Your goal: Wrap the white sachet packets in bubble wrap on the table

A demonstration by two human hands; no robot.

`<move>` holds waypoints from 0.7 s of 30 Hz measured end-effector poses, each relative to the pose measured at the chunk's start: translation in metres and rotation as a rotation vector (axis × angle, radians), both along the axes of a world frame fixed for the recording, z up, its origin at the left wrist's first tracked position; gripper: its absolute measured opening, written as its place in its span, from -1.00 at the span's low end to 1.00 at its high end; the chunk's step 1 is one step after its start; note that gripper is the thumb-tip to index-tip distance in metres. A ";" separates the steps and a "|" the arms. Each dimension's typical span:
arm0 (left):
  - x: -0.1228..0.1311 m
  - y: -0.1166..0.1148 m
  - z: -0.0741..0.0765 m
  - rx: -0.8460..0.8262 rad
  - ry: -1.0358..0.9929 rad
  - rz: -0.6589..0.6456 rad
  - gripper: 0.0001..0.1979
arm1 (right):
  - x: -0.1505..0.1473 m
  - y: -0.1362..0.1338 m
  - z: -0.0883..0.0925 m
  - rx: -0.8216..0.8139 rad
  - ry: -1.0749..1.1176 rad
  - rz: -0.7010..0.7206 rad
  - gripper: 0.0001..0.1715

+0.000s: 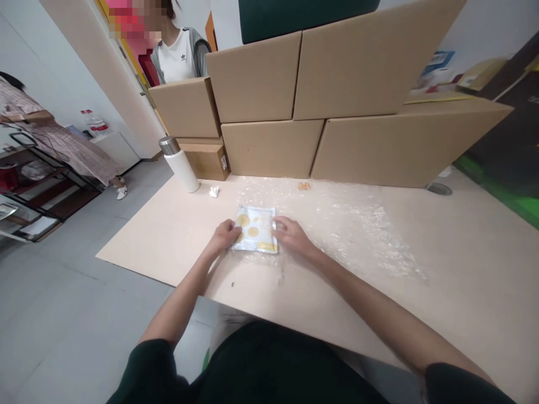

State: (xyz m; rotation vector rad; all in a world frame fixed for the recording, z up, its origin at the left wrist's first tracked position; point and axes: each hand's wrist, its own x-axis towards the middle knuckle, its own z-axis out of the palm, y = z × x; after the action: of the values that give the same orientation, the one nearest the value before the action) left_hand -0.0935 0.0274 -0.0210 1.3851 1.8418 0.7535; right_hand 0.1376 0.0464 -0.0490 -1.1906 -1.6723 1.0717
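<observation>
A flat white packet [255, 229] with yellow circles lies on a sheet of clear bubble wrap [353, 224] on the table. My left hand [224, 235] grips the packet's left edge, with the thumb on top. At the right edge, my right hand [292, 235] has its fingers curled against the packet and appears to pinch it; slight blur hides whether wrap is caught there too. The bubble wrap reaches beneath the packet and spreads far to the right.
Cardboard boxes [273, 148] stand stacked along the table's [147, 241] back edge. A white bottle [182, 168] with a metal cap and a crumpled white piece [214, 192] sit at the back left. Tape [439, 188] lies back right. One person [179, 56] is behind the boxes, another [54, 123] far left.
</observation>
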 end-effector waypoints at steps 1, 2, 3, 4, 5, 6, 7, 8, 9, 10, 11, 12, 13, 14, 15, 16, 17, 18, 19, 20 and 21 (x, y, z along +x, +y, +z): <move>0.002 -0.002 0.002 0.008 -0.018 0.000 -0.78 | -0.003 -0.001 0.001 0.051 -0.050 0.001 -0.67; 0.005 -0.004 0.004 0.018 -0.038 -0.003 -0.76 | -0.005 -0.003 0.002 0.094 -0.084 0.019 -0.72; 0.008 -0.006 0.008 0.027 -0.057 -0.008 -0.75 | -0.008 -0.006 0.004 0.127 -0.100 0.053 -0.76; 0.012 -0.009 0.012 0.035 -0.076 -0.015 -0.72 | -0.011 -0.009 0.006 0.152 -0.109 0.093 -0.77; 0.017 -0.012 0.018 0.047 -0.103 -0.031 -0.69 | -0.013 -0.012 0.010 0.156 -0.099 0.137 -0.73; 0.023 -0.014 0.025 0.071 -0.140 -0.061 -0.65 | -0.014 -0.015 0.013 0.135 -0.063 0.172 -0.67; 0.030 -0.016 0.032 0.106 -0.179 -0.102 -0.61 | -0.013 -0.018 0.016 0.095 -0.005 0.190 -0.61; 0.038 -0.018 0.040 0.147 -0.213 -0.157 -0.58 | -0.012 -0.020 0.019 0.036 0.073 0.189 -0.54; 0.046 -0.019 0.046 0.191 -0.234 -0.221 -0.55 | -0.009 -0.022 0.022 -0.044 0.171 0.179 -0.49; 0.055 -0.019 0.052 0.233 -0.236 -0.292 -0.52 | -0.005 -0.023 0.024 -0.140 0.280 0.164 -0.45; 0.065 -0.018 0.056 0.269 -0.216 -0.365 -0.48 | 0.000 -0.024 0.025 -0.246 0.389 0.144 -0.43; 0.075 -0.017 0.058 0.297 -0.173 -0.434 -0.45 | 0.006 -0.024 0.026 -0.354 0.485 0.125 -0.42; 0.084 -0.015 0.058 0.322 -0.123 -0.504 -0.44 | 0.014 -0.025 0.026 -0.458 0.559 0.113 -0.44; 0.094 -0.012 0.056 0.342 -0.069 -0.572 -0.43 | 0.022 -0.025 0.025 -0.549 0.610 0.104 -0.47; 0.103 -0.010 0.052 0.354 -0.012 -0.631 -0.43 | 0.031 -0.026 0.025 -0.615 0.639 0.086 -0.52; 0.111 -0.008 0.048 0.349 0.047 -0.679 -0.45 | 0.040 -0.027 0.024 -0.652 0.650 0.058 -0.59; 0.118 -0.006 0.043 0.328 0.109 -0.712 -0.46 | 0.051 -0.028 0.023 -0.660 0.645 0.026 -0.64; 0.125 -0.004 0.037 0.296 0.175 -0.732 -0.49 | 0.061 -0.029 0.022 -0.645 0.620 -0.008 -0.68; 0.131 -0.003 0.032 0.263 0.243 -0.739 -0.51 | 0.071 -0.030 0.021 -0.604 0.571 -0.050 -0.71; 0.136 -0.002 0.028 0.238 0.314 -0.741 -0.53 | 0.080 -0.031 0.020 -0.531 0.493 -0.104 -0.71; 0.141 -0.002 0.024 0.227 0.384 -0.742 -0.55 | 0.088 -0.031 0.019 -0.427 0.390 -0.169 -0.68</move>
State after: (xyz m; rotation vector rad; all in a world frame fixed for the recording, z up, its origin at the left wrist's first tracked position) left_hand 0.0474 0.0252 0.0032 2.2925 1.3374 0.3209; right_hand 0.2261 0.0156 -0.0299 -1.2576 -1.0548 1.4884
